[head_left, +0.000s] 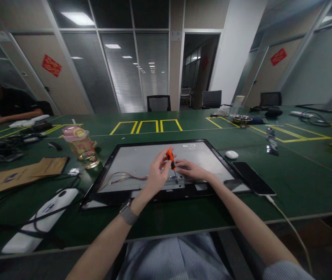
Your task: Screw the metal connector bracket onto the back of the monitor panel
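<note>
My left hand (158, 171) grips an orange and black screwdriver (171, 157) by its handle. The shaft points down at a metal bracket (178, 182) along the near side of a flat display panel (127, 157) with a black frame, lying back side up. Whether the tip sits in a screw is too small to tell. My right hand (193, 171) is low over the panel, just right of the shaft, its fingers stretched out and holding nothing visible. Thin wires (125, 177) run left from the bracket across the panel.
Left of the panel stand a pink-lidded bottle (81, 146), a brown paper bag (22, 177) and a white power strip (41, 221) wrapped in black cable. To the right lie a phone (253, 178) with a cable and a white earbud case (231, 154). A person (5, 99) sits far left.
</note>
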`<state>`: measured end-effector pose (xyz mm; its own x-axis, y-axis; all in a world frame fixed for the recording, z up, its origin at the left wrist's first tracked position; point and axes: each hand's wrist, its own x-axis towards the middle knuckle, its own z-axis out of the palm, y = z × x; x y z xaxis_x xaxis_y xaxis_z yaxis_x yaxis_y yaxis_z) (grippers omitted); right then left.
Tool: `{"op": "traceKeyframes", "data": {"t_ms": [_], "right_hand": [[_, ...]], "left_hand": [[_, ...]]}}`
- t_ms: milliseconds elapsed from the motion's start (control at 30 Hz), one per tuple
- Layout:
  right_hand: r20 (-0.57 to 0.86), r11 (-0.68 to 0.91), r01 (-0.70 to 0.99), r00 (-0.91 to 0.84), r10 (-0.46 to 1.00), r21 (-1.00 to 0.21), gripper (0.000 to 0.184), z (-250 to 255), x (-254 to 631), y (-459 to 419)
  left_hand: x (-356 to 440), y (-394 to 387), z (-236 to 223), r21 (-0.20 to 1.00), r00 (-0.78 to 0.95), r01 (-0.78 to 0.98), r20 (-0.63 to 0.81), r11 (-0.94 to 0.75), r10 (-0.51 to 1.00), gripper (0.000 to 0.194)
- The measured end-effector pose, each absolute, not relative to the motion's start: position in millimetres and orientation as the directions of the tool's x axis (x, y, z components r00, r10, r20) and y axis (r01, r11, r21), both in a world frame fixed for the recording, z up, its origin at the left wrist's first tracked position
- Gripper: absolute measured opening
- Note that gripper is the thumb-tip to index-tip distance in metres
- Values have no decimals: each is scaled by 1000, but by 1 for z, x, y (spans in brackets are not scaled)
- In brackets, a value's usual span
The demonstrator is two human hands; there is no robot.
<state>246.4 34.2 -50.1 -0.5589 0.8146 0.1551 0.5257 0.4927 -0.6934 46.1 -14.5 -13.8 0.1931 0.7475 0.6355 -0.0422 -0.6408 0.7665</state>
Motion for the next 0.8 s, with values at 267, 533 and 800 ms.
{"op": "traceKeyframes", "data": {"t_ms": [267,533,800], "right_hand": [[146,492,537,-561,815,-685,52,-47,246,34],[145,488,538,-556,818,-688,53,-47,245,32],[129,453,547,-529,839,-704,50,-47,246,32]], "left_hand": [[42,-15,-8,687,151,106,704,-719,694,38],[42,-16,-6,613,106,219,758,-759,643,37],[38,-15,-8,663,168,104,723,-742,670,41]]}}
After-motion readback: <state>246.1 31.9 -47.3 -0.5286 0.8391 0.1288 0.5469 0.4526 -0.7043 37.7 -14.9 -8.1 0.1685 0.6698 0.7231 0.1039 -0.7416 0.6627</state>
